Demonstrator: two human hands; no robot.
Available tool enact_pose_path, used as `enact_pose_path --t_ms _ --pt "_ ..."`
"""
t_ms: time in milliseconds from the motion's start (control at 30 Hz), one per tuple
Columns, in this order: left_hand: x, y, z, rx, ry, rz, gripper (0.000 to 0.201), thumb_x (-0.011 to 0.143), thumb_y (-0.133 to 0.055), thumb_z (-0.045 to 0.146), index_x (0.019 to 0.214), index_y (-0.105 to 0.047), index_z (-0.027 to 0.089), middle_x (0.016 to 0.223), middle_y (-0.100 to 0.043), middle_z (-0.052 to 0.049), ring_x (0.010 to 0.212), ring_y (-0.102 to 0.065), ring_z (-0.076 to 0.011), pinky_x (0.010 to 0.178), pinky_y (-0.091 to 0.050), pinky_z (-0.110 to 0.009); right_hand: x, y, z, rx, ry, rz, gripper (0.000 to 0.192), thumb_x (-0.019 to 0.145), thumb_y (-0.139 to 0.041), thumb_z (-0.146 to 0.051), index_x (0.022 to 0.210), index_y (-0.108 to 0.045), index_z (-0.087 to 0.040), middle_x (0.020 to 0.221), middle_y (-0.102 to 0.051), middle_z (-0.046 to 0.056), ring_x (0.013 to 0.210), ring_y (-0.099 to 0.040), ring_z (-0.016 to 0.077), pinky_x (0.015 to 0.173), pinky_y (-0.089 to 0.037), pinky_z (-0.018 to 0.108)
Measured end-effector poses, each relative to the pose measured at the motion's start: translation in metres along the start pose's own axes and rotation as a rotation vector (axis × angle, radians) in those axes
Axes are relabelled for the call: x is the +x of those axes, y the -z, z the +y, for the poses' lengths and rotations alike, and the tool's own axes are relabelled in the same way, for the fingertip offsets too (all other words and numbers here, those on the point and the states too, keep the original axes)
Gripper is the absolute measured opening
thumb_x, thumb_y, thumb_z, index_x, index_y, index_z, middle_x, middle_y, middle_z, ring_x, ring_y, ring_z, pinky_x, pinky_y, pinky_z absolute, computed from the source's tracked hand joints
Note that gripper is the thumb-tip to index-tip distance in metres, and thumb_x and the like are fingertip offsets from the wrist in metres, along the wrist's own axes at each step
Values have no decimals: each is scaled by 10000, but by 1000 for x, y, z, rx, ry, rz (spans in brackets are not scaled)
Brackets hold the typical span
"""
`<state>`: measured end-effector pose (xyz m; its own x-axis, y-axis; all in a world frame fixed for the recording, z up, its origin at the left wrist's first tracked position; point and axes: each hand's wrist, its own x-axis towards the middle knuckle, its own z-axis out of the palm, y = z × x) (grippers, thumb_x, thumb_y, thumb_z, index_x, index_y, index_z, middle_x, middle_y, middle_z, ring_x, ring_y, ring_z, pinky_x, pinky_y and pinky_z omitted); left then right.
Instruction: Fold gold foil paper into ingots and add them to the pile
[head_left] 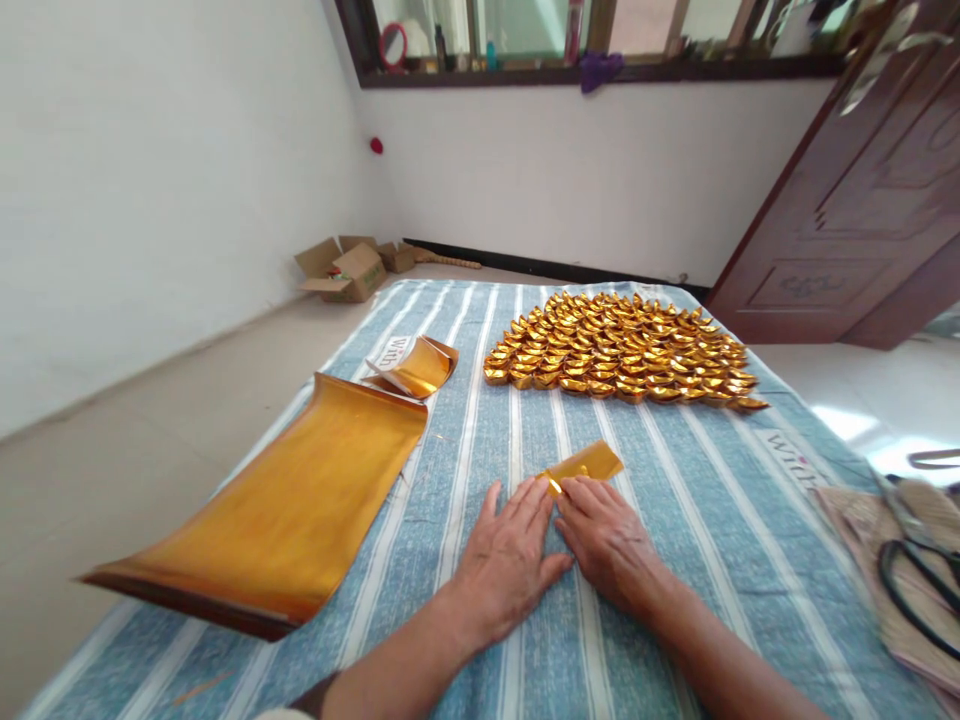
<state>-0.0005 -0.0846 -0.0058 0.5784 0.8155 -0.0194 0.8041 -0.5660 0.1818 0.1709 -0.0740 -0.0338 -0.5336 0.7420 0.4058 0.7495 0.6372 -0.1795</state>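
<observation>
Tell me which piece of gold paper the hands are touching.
The small folded gold strip, pinned at its near end by both the left hand and right hand. The big gold sheet stack and curled sheet lie untouched.

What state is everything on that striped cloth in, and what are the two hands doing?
small gold sheet: flat, near end pressed under fingertips
left hand: flat, palm down
right hand: flat, palm down
gold paper stack: lying, far edge curled up
folded gold pieces: finished, laid in rows
scissors: lying unused
cardboard boxes: open, on the floor

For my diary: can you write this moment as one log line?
left hand: flat on cloth | right hand: pressing gold slip | folded pieces: behind | gold sheets: left
</observation>
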Motion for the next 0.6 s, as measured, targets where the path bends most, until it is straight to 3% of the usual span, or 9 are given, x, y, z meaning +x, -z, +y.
enact_pose_path --t_ms 600 --pt "-1 -3 -3 -23 19 31 555 927 -456 456 1388 -401 152 1479 -379 -120 1370 -336 -260 1106 -289 -515 -3 6 -3 -98 -40 39 198 909 -457 -159 766 -590 -189 821 -581 62 805 -532 212 731 -457 360"
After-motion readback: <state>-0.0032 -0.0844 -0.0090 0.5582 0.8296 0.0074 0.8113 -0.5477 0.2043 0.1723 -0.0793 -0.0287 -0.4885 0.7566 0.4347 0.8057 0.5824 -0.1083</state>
